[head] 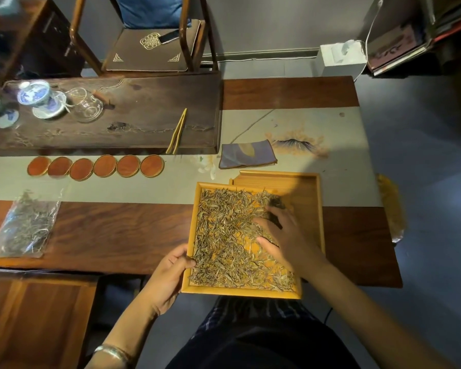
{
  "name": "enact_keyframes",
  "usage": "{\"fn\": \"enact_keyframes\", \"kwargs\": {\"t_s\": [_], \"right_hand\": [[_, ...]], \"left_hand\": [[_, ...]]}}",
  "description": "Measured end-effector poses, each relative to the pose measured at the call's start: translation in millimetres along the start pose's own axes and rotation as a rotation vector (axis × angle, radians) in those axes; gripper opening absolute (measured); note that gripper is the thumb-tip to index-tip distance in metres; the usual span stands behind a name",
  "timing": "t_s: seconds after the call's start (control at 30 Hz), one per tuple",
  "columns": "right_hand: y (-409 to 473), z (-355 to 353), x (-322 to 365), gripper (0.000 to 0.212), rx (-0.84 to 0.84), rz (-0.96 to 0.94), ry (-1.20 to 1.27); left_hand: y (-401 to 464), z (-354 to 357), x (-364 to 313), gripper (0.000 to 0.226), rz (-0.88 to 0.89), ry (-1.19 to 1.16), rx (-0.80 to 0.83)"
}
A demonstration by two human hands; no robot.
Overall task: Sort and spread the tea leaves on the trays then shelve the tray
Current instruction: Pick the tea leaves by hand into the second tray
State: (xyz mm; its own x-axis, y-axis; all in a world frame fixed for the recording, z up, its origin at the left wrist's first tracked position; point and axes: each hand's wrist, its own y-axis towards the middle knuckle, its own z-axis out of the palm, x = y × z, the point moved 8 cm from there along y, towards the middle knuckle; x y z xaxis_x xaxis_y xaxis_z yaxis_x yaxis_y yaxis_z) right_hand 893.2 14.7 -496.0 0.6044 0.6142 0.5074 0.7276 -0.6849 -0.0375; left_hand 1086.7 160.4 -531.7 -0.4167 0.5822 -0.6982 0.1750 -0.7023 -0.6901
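A square wooden tray (240,291) sits at the table's near edge, overhanging it slightly, covered with dry tea leaves (229,235). My left hand (168,275) grips the tray's left rim near the front corner, thumb over the edge. My right hand (280,233) lies flat on the leaves at the tray's right side, fingers apart and blurred. A second wooden tray or tray box (304,193) lies under and behind the first, to the right.
A clear bag of tea leaves (27,225) lies at the left. Several round red coasters (96,167) line the runner. Bamboo tongs (176,133), a folded cloth (246,154), and cups (35,95) on a dark tea board (149,107) stand behind. A chair (149,49) is beyond.
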Motion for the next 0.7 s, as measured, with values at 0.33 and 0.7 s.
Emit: {"fn": "enact_keyframes", "kwargs": {"t_s": [0.33,0.7], "right_hand": [[17.1,-12.1,-18.7,0.031,-0.152,0.040,-0.004],[26.2,-11.8,-32.9,0.026,-0.193,0.059,0.002]], "left_hand": [[9.4,2.3,-3.3,0.036,-0.010,0.005,0.036],[13.4,3.6,-4.9,0.037,0.003,0.018,0.058]]}}
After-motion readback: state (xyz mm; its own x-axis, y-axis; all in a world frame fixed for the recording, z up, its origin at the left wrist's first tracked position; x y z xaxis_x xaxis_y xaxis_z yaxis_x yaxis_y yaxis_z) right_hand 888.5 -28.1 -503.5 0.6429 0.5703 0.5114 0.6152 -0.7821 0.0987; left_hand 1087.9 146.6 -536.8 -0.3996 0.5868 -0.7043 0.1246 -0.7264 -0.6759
